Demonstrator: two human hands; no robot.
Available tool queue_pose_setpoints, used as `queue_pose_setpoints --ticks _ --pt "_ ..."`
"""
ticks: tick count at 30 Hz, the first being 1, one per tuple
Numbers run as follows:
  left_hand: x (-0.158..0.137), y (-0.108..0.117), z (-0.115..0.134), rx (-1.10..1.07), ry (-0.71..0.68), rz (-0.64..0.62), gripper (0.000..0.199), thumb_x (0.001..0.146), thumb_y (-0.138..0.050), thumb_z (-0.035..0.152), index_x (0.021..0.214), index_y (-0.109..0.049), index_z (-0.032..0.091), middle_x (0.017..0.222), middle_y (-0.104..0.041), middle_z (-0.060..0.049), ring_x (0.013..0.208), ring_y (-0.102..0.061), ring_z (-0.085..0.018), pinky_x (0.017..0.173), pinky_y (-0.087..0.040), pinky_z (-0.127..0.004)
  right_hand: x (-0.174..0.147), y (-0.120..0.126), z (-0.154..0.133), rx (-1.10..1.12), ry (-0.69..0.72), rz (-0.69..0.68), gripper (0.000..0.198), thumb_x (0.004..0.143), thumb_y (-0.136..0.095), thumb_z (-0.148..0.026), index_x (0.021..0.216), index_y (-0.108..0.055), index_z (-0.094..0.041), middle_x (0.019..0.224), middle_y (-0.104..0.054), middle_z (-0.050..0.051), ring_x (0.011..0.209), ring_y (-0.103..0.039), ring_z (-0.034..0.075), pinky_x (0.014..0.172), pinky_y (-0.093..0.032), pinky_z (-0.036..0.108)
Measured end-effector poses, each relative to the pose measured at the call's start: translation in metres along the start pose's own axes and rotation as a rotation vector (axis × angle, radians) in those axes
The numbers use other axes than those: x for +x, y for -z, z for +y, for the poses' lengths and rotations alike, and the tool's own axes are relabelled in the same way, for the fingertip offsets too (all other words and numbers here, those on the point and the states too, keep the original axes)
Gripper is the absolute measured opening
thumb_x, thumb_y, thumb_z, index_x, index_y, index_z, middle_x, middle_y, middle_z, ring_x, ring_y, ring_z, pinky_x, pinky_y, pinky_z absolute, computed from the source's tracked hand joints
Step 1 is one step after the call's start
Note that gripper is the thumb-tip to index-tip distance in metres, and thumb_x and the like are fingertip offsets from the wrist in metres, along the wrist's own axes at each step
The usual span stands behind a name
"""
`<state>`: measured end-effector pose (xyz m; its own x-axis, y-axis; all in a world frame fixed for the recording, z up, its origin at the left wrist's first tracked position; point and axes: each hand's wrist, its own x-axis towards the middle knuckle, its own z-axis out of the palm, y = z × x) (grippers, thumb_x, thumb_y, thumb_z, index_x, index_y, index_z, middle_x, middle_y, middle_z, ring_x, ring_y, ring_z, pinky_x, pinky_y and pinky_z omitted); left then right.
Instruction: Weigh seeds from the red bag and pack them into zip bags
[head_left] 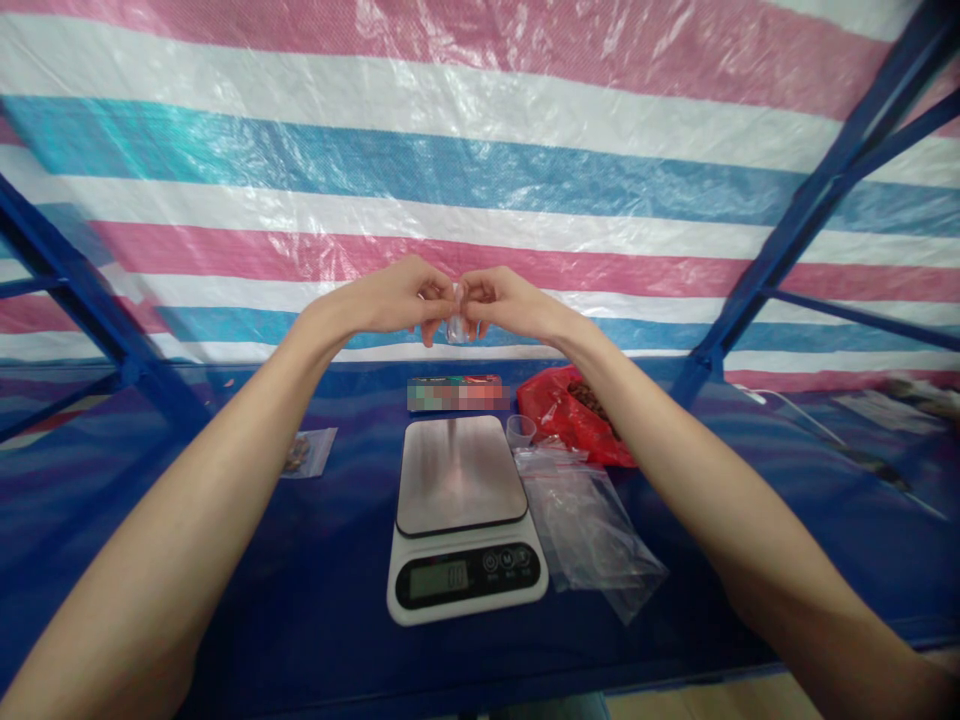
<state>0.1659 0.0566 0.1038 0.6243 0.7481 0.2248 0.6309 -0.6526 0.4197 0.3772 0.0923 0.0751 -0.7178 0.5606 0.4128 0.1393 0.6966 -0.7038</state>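
Above the back of the table, both my hands meet at a small clear plastic bag (457,328), seen only in part between the fingers. My left hand (424,298) pinches it from the left, thumb and fingers closed. From the right side, my right hand (495,300) pinches it with bent fingers. Below them stands a white kitchen scale (469,570) with a bare steel plate, its display reading about 0.0. Several flat clear zip bags (589,525) lie to the scale's right.
A red plastic bag (551,405) of small brown pieces sits behind the right forearm. Next to the scale is a small clear cup (521,431). A box with a blurred label (457,393) lies behind the scale. A filled zip bag (319,452) is at left. Blue frame posts (806,215) flank the table.
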Motion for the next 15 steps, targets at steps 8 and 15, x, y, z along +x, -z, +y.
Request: queue_pose_setpoints --ticks 8,15 --pt "-0.0035 0.0004 0.0057 0.02 0.025 0.012 0.047 0.094 -0.058 0.056 0.076 -0.076 0.017 0.07 -0.075 -0.009 0.063 -0.064 -0.017 0.061 -0.044 -0.026 -0.0013 -0.0002 -0.0002 0.056 -0.026 -0.028 0.023 0.095 -0.076 -0.035 0.087 -0.067 -0.015 0.076 -0.078 0.007 0.065 -0.073 0.015 0.062 -0.06 0.026" --pt "-0.0027 0.0006 0.004 0.008 0.038 -0.013 0.037 0.092 -0.062 0.05 0.088 -0.081 0.018 0.073 -0.076 -0.008 0.066 -0.067 -0.019 0.063 -0.045 -0.027 -0.0008 0.0018 -0.0011 0.005 -0.02 0.012 0.018 0.093 -0.075 -0.03 0.083 -0.07 -0.015 0.072 -0.077 0.005 0.062 -0.068 0.012 0.059 -0.055 0.023"
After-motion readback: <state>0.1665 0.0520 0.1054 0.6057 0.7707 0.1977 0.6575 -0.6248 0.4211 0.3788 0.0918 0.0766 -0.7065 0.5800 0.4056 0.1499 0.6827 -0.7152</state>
